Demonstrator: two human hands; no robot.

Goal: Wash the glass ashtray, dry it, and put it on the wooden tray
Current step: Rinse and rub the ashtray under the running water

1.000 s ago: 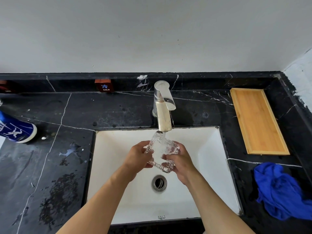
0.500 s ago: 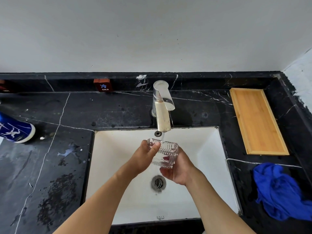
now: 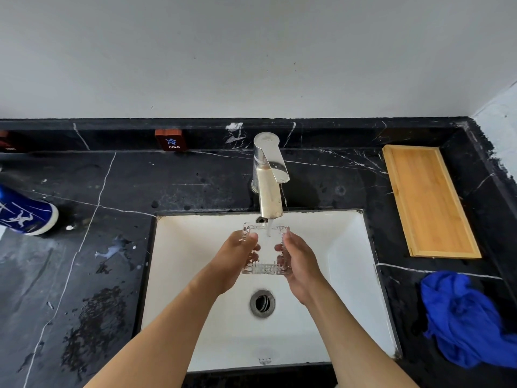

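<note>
Squarely under the running faucet (image 3: 269,189), a glass ashtray (image 3: 265,250) is held over the white sink (image 3: 349,275), above the drain (image 3: 262,303), apparently so the stream rinses its hollow and runoff falls into the basin. The left hand (image 3: 235,256) and right hand (image 3: 299,256) clasp its opposite sides, fingers curled around the ribbed walls, forearms converging from the counter's near edge. A wooden tray (image 3: 428,200) waits at the counter's far right corner, a blue cloth (image 3: 464,317) near its right edge.
</note>
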